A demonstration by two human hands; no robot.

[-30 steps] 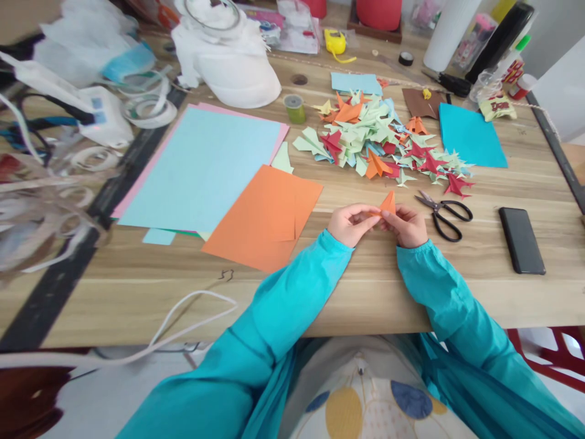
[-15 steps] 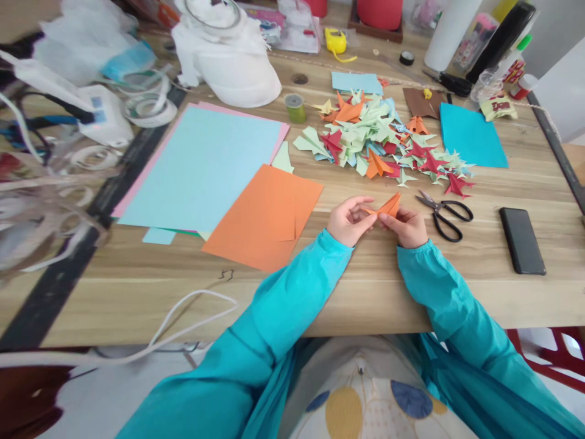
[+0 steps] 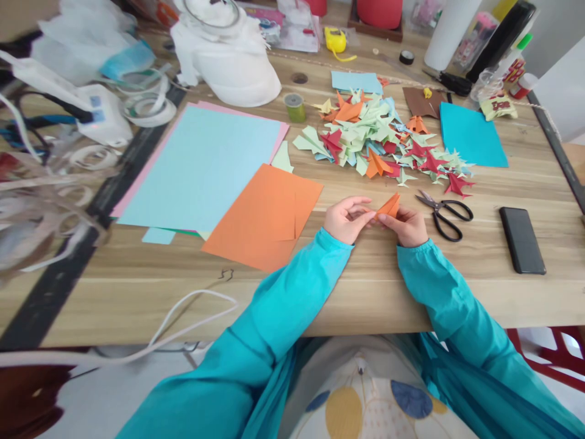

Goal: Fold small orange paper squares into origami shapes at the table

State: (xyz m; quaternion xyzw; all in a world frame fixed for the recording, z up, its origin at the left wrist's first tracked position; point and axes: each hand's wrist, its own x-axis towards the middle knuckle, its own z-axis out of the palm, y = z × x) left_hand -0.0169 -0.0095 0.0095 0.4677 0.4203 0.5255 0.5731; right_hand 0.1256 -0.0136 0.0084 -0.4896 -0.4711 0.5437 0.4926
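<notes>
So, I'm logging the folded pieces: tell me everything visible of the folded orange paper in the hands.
The folded orange paper is small, plain and paper-like, creased to a narrow point that angles away and to the right. The left hand pinches its left end; the right hand grips its right side, thumb on the near face. It is over the wooden table, between the orange sheet and the scissors. Fingers hide part of it, so its full shape is unclear.
</notes>
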